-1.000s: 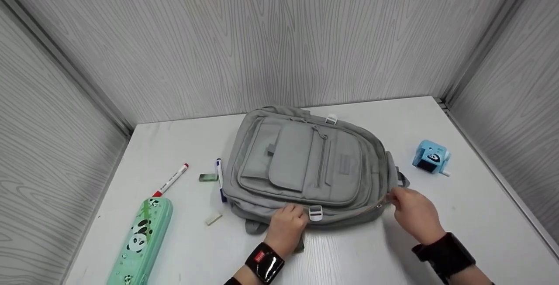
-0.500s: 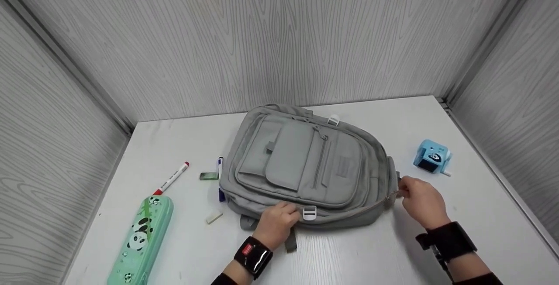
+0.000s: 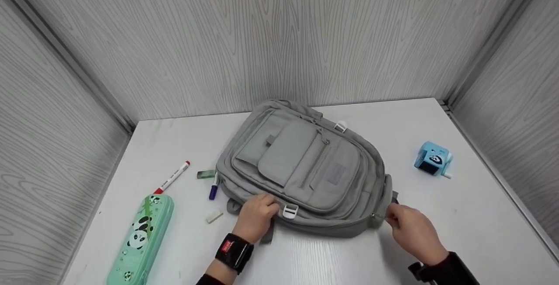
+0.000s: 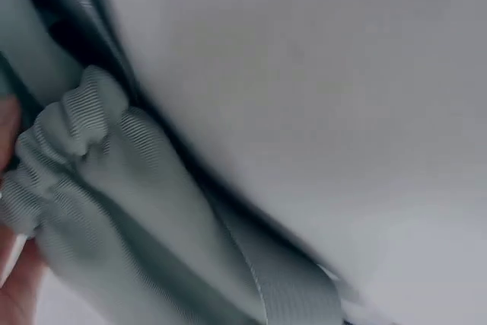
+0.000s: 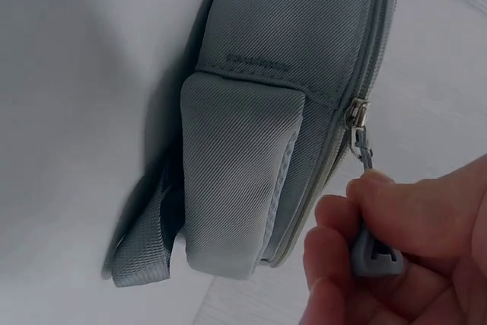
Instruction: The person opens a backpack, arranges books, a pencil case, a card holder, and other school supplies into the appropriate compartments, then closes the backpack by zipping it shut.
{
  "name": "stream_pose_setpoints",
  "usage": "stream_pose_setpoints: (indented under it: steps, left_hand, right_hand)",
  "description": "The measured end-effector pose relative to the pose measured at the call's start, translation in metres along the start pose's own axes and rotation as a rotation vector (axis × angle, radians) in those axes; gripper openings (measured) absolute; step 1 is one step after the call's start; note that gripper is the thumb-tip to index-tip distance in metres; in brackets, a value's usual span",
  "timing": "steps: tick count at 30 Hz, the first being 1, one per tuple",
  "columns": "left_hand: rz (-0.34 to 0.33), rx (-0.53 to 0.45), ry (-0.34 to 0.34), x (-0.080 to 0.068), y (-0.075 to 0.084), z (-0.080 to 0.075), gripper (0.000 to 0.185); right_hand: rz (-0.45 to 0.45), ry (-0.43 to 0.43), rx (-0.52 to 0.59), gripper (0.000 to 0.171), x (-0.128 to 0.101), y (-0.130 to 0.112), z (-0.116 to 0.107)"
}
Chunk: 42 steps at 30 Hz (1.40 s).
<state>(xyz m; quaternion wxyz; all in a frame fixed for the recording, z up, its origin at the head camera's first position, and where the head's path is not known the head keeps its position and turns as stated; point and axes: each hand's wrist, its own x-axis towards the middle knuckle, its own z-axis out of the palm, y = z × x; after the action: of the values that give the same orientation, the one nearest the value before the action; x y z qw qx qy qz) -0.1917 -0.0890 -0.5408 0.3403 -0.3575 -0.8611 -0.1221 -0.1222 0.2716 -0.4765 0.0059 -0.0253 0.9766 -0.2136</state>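
A grey backpack (image 3: 297, 163) lies on the white table, its front pocket facing up. My left hand (image 3: 255, 217) grips its near side beside a white strap buckle (image 3: 290, 211). In the left wrist view, fingers (image 4: 9, 131) show at the edge against a gathered elastic side pocket (image 4: 84, 127). My right hand (image 3: 412, 232) is at the bag's right end. There the thumb and fingers pinch a grey zipper pull (image 5: 373, 260), its cord taut from the metal slider (image 5: 356, 116) on the bag's edge.
Left of the bag are a green panda pencil case (image 3: 139, 241), a red-capped marker (image 3: 172, 178), a green eraser-like block (image 3: 205, 174) and a small pale block (image 3: 214, 217). A purple-capped marker (image 3: 213, 190) is partly under the bag. A blue pencil sharpener (image 3: 433, 158) stands right.
The backpack has turned clockwise, its near side shifting left with my left hand. My right hand has moved the zipper slider farther from the near buckle. The purple-capped marker has swung round.
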Motion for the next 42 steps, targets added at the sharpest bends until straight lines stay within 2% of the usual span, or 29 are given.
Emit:
stream_pose_setpoints:
  steps: [3, 5, 7, 11, 14, 17, 21, 24, 29, 36, 42]
  left_hand:
    - [-0.095, -0.004, -0.035, 0.005, 0.007, -0.013, 0.023]
    - [-0.156, -0.022, -0.041, 0.014, 0.024, -0.021, 0.022]
    - [-0.181, -0.051, -0.025, 0.027, 0.05, -0.027, 0.022]
    - [-0.076, -0.086, 0.006, 0.052, 0.111, -0.023, 0.02]
    - [0.0, 0.004, 0.001, 0.065, 0.147, -0.008, 0.017]
    - [-0.039, 0.134, -0.078, 0.074, 0.167, 0.009, 0.019]
    - [-0.108, 0.227, -0.261, 0.079, 0.172, 0.024, 0.015]
    - [-0.102, 0.215, -0.304, 0.078, 0.171, 0.029, 0.006]
    - [-0.048, 0.179, -0.227, 0.072, 0.165, 0.027, 0.004]
    - [0.043, 0.117, -0.151, 0.058, 0.153, 0.018, 0.005]
    - [0.117, 0.052, -0.083, 0.042, 0.136, 0.007, 0.011]
  right_hand:
    - [-0.013, -0.005, 0.005, 0.012, -0.005, -0.01, 0.003]
    - [-0.021, 0.005, 0.004, 0.013, -0.007, -0.014, 0.004]
    - [-0.03, 0.02, 0.001, 0.013, -0.008, -0.015, 0.005]
    - [-0.044, 0.057, -0.002, 0.014, -0.01, -0.018, 0.007]
    - [-0.055, 0.083, -0.005, 0.015, -0.011, -0.019, 0.01]
    - [-0.063, 0.095, -0.004, 0.015, -0.011, -0.021, 0.012]
    - [-0.067, 0.085, 0.0, 0.014, -0.011, -0.021, 0.013]
    - [-0.063, 0.105, -0.005, 0.014, -0.01, -0.017, 0.011]
    - [-0.061, 0.141, -0.021, 0.015, -0.004, -0.009, 0.009]
    - [-0.057, 0.065, 0.004, 0.013, 0.005, -0.006, 0.009]
    - [-0.061, 0.059, 0.006, 0.012, 0.013, -0.001, 0.006]
